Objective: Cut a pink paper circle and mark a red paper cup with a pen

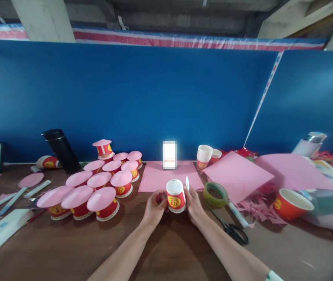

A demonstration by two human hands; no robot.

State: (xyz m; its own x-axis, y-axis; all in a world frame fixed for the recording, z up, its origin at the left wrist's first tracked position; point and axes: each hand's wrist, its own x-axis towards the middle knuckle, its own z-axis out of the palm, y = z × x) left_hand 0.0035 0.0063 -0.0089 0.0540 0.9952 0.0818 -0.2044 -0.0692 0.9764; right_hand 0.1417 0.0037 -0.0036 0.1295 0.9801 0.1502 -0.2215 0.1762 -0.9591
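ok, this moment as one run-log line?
left hand: at red cup's left side | right hand: white stick, at cup's right side | table left: pink-topped cups | table right: tape roll, scissors

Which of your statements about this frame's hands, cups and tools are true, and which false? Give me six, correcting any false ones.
1. A cup is between the left hand and the right hand. True.
2. That cup has a pink disc on top. False: its top is white, with no disc.
3. Pink-topped cups stand left of the left hand. True.
4. Only three pink-topped cups show. False: at least ten do.
5. The tape and the scissors are to the right of the right hand. True.
6. The left hand holds the scissors. False: they lie on the table.
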